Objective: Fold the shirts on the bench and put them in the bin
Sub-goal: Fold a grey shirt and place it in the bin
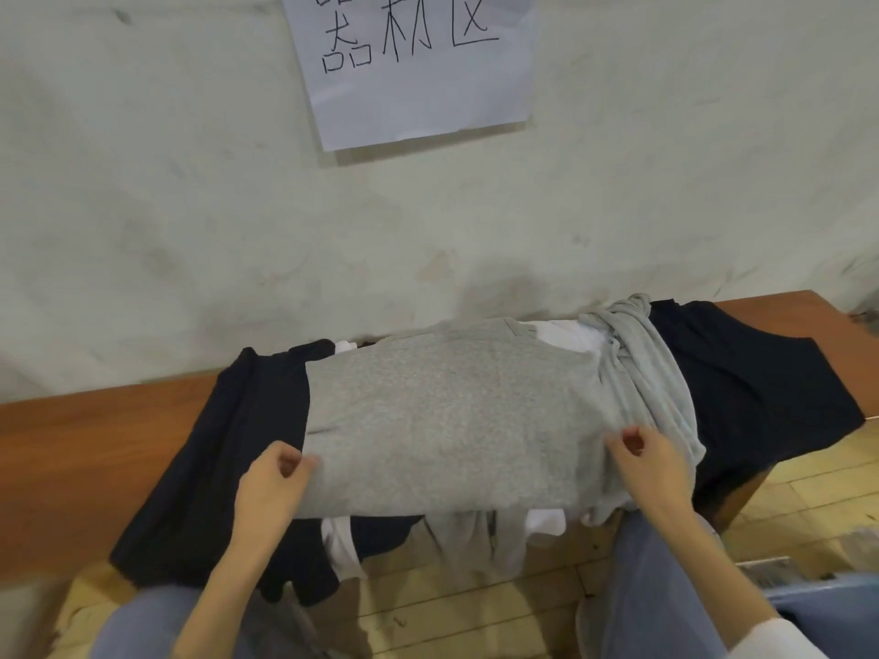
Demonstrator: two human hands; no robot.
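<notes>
The long reddish-brown wooden bench [95, 444] carried the whole heap of shirts across its middle, and much of the work seemed left to do. A loose black cotton shirt [228, 468] hung unfolded over the near edge towards the left end. Another black shirt [742, 387] sprawled towards the right end. On top, between them, lay the flat heather-grey knit shirt [452, 420], spread smooth from the back edge to the near edge; it looked to be the one in hand, at an early fold. A pale grey shirt twisted into a rope [637, 354] lay just beside it on the right, and crumpled white fabric [561, 335] showed beneath.

The left hand [273, 482] had curled fingers and pinched the grey shirt's near-left corner. The right hand [656, 468] seemingly pinched its near-right edge likewise.

How many garments lay in the heap could not be told, since the top shirt hid them. The blue-grey plastic bin [808, 594] sat beyond the bench's right end, cut off by the frame, so whether it held anything could not be seen.
</notes>
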